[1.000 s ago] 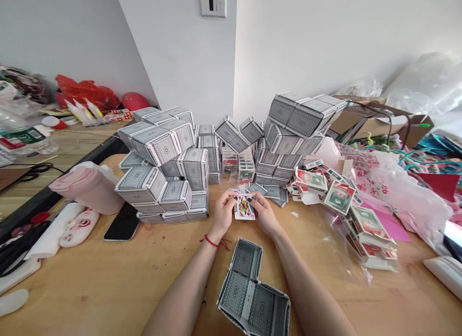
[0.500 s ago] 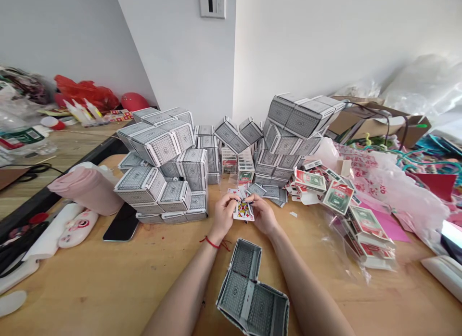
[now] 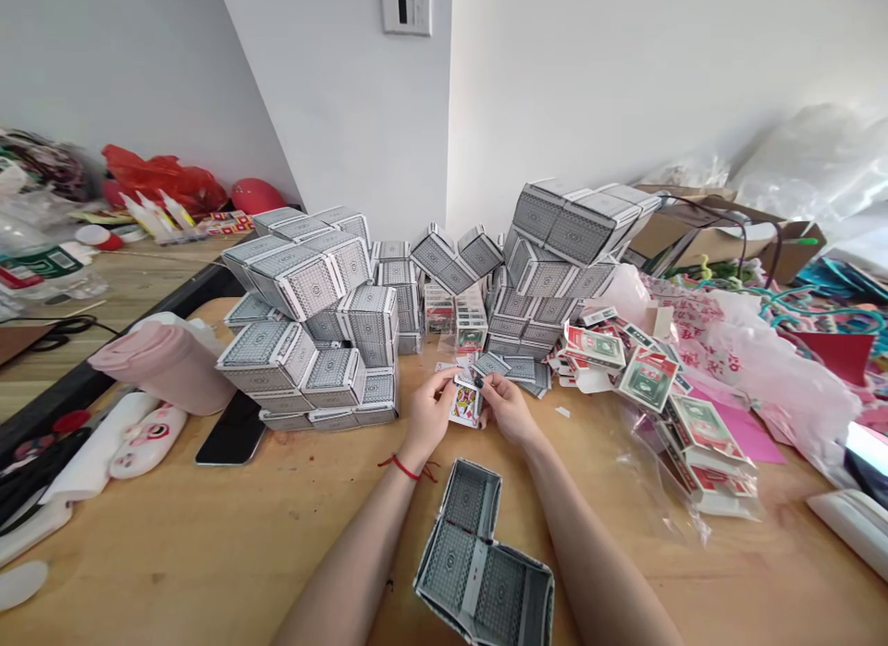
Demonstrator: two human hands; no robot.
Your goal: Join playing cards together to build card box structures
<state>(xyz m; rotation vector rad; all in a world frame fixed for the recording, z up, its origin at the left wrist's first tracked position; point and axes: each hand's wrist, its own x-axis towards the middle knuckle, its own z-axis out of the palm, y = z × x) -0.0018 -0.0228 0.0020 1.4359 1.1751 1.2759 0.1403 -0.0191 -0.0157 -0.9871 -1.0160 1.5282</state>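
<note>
Just beyond the L-shaped card block (image 3: 452,561), the left hand (image 3: 430,411) and right hand (image 3: 509,407), fingers nearly closed, pinch 1 visible face card (image 3: 465,406); farther beyond the block lie loose cards (image 3: 520,368).

Wooden tabletop (image 3: 228,544), read as a clock face with twelve at the far side. One stack of grey-patterned blocks (image 3: 334,373) stands at ten o'clock, a second stack (image 3: 545,267) at one. An L-shaped structure (image 3: 448,560) rests near six, a black phone (image 3: 231,433) at nine, just beside a rolled pink cloth (image 3: 163,364). Loose cards (image 3: 525,368) lie between one and two; a white scrap (image 3: 563,411) and heaped card boxes (image 3: 649,376) between two and three.
</note>
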